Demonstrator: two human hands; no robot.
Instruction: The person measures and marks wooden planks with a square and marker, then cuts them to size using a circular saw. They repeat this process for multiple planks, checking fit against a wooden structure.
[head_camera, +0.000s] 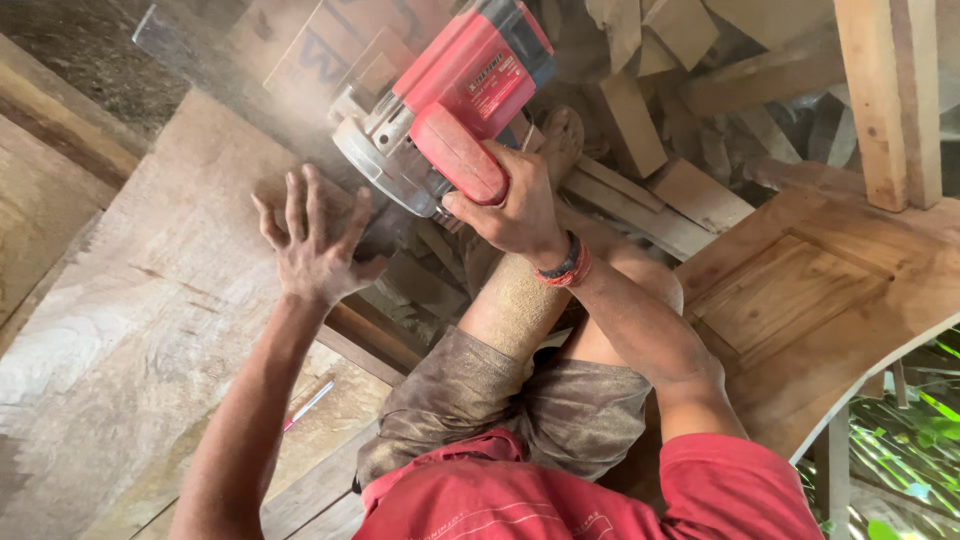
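Observation:
My right hand (515, 205) grips the red handle of a red and grey circular saw (440, 110) that sits at the edge of a large plywood sheet (150, 300). Dust hangs in the air around the saw's metal guard. My left hand (315, 245) lies flat on the sheet just left of the saw, fingers spread. My bare leg, coated in sawdust, stretches under the saw, with the foot (560, 135) resting among wood offcuts.
A pen or marker (308, 404) lies on a lower board. Scrap wood pieces (640, 120) pile up at the top. A curved panelled wooden piece (800, 300) stands at the right beside an upright post (890, 100). Green foliage shows at the bottom right.

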